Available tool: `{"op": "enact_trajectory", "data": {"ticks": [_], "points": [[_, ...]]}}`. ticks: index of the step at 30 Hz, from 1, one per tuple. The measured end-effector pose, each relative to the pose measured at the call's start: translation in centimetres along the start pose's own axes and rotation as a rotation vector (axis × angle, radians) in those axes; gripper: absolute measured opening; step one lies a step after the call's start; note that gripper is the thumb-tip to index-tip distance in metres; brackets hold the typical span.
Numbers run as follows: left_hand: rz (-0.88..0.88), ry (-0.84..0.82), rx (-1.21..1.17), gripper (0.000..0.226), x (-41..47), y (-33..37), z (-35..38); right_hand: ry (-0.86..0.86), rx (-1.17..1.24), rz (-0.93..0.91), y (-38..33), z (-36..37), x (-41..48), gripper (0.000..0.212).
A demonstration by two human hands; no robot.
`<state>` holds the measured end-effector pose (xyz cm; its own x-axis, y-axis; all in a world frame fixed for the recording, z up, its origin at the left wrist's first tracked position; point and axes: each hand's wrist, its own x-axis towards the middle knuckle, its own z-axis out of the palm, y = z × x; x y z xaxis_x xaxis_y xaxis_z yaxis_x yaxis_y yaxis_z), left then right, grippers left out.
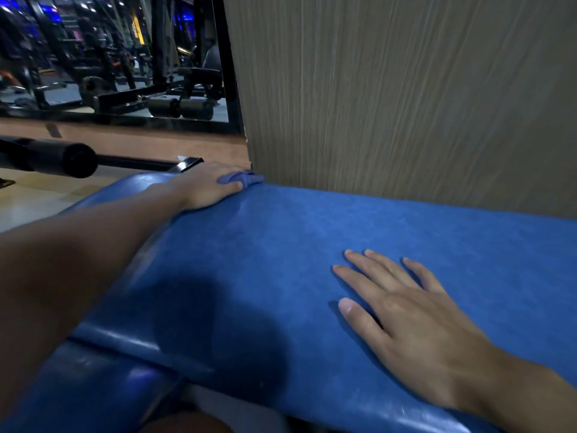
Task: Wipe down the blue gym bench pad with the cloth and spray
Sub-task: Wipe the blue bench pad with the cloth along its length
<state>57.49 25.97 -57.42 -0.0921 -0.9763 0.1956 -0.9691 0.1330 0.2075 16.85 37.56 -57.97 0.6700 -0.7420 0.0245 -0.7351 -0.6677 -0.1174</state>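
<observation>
Right hand (415, 323) was nearest the camera, lying flat, palm down, on the blue bench pad (281, 260), fingers spread and straight, holding nothing. Thumb pointed toward the left side of the frame. The left forearm ran across the lower left of the view, reaching out to the pad's far end. Left hand (209, 185) was pressed down there on a blue-purple cloth (246, 179), fingers over it; only a bunched bit of cloth stuck out past the fingertips, right at the pad's far corner. Grip looked like a flat press more than a pinch; couldn't tell whether the fingers curled around the fabric. The pad filled most of the lower frame, surface matte and mottled, with a glossy rounded edge on the left. A second blue padded section (78, 385) sat lower left, just beside the main pad, with a seam between them. Wood-grain wall panel (406, 89) stood right behind the pad's far edge. Mirror (109, 57) upper left showed dark gym machines. Black roller bar (62, 159) sat left, beyond the pad. No spray bottle seen.
</observation>
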Motion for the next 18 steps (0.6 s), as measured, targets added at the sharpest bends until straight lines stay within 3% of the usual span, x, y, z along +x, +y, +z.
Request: {"op": "enact_trajectory", "data": {"ticks": [5,10,14,18], "points": [[0.030,0.035,-0.055,0.037,-4.3,3.4,0.3,-0.006,0.010,0.012,-0.2,-0.2,-0.1,0.078],[0.277,-0.063,0.063,0.055,-15.5,11.3,-0.5,0.038,0.014,-0.003,-0.4,-0.6,0.4,0.095],[0.470,-0.096,0.096,0.053,-19.6,13.9,-1.0,0.138,0.129,0.001,-2.0,-2.0,2.4,0.061],[0.444,-0.168,0.053,0.053,-16.6,11.7,-1.3,0.037,0.067,-0.042,-4.0,-0.8,3.8,0.079]]}}
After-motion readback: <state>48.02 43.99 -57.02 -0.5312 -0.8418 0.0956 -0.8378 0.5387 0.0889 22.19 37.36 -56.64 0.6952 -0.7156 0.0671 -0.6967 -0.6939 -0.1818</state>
